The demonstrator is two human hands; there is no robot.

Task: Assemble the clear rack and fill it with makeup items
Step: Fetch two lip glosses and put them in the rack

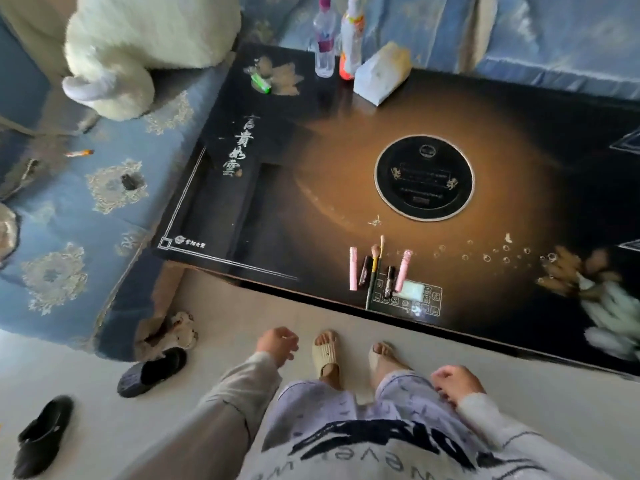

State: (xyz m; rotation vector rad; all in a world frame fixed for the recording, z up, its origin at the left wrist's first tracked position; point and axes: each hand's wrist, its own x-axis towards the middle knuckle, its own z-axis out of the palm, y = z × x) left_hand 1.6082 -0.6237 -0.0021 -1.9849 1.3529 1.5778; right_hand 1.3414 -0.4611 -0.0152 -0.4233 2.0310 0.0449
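My left hand (277, 345) hangs at nine o'clock of my legs, fingers loosely curled and holding nothing. My right hand (456, 383) hangs at three o'clock, just beside my trouser leg (398, 396), just as slack and empty. At twelve o'clock, near the front edge of the black table (277, 216), the makeup items (381, 271) lie side by side: pink tubes (353, 273), dark tubes (364, 270) and a brush (374, 252), with a pale pad (412, 291) at their four o'clock.
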